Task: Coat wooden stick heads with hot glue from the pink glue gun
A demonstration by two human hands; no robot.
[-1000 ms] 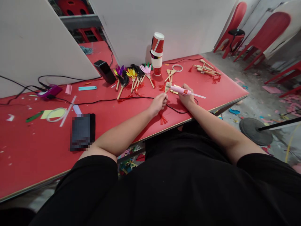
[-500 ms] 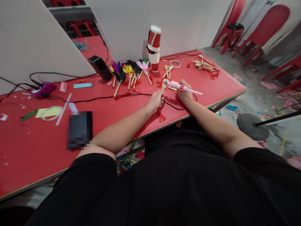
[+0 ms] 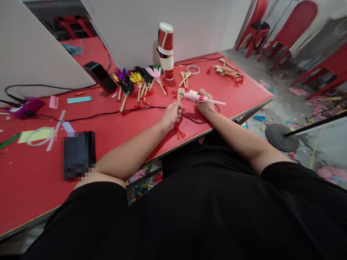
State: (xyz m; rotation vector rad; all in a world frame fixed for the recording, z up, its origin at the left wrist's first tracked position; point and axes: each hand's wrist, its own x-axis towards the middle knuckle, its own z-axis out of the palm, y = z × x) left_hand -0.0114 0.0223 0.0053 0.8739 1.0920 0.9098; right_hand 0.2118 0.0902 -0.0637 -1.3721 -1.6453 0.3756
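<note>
My left hand (image 3: 171, 115) is closed on a small wooden stick piece (image 3: 180, 94) whose red tassel (image 3: 179, 133) hangs below the hand near the table's front edge. My right hand (image 3: 202, 104) grips a pink glue gun (image 3: 195, 97), a white glue stick jutting out of its back to the right. The gun's tip points left and meets the top of the wooden piece. Both hands rest on the red table (image 3: 114, 126).
A row of coloured feather sticks (image 3: 138, 82) lies behind my hands, with stacked red-and-white paper cups (image 3: 166, 47), a tape ring (image 3: 192, 69) and bare wooden sticks (image 3: 227, 70) further back. A black cable (image 3: 108, 113) crosses the table. A phone (image 3: 77, 153) lies left; red chairs (image 3: 300, 25) stand right.
My hands keep their grips and stay together. The view has shifted, so everything on the table sits a little further left in the picture.
</note>
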